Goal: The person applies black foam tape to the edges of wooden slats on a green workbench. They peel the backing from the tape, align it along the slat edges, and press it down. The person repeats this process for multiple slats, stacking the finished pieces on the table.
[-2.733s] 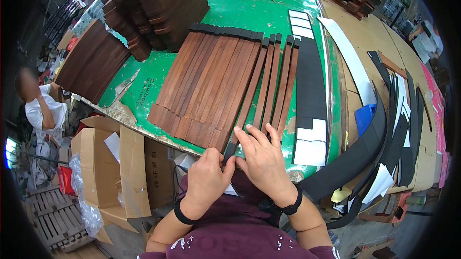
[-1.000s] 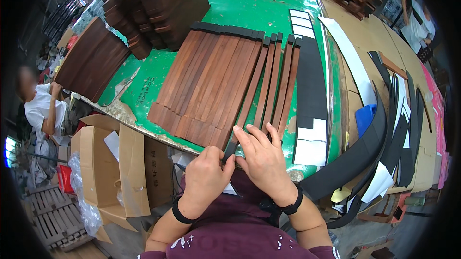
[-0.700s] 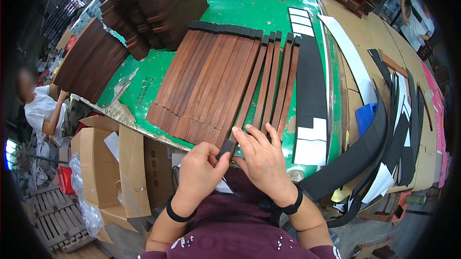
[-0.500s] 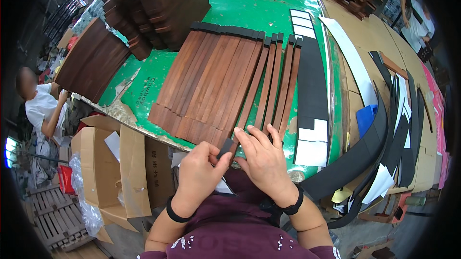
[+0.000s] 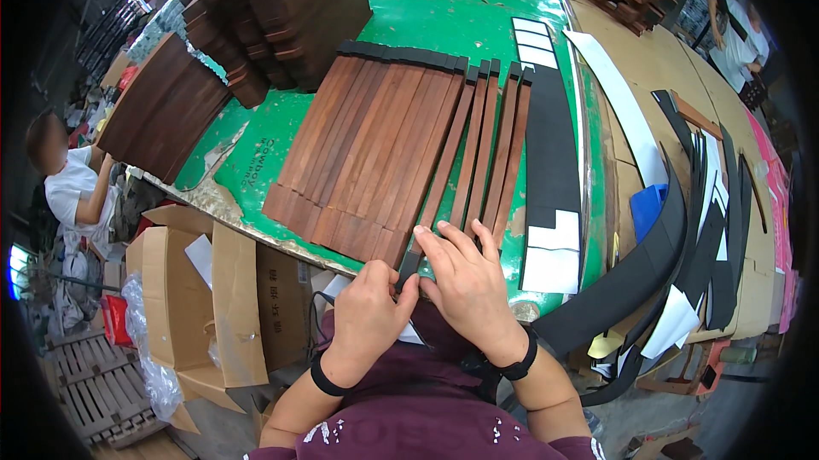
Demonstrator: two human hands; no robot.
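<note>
My left hand (image 5: 373, 311) is closed in a pinch on a small black foam pad (image 5: 409, 267). The pad lies against the near end of a reddish-brown wooden strip (image 5: 449, 166). With its fingers stretched out and spread, my right hand (image 5: 473, 294) rests over that near end, its fingertips touching the strip and its thumb near the pad. To the left, a row of wooden strips (image 5: 367, 140) lies side by side, with black pads on the far ends. Several more strips (image 5: 513, 132) lie spaced apart to the right, their near ends partly hidden by my right hand.
A black foam sheet with white backing (image 5: 553, 144) lies right of the strips on the green table (image 5: 444, 12). Dark wood stacks (image 5: 307, 12) stand back left. Black foam strips (image 5: 636, 277) curve at right. An open cardboard box (image 5: 235, 306) sits below left.
The black pad was raised and tilted off the strip's end; now it lies along it. My left hand has moved slightly right and down. My right hand has hardly moved.
</note>
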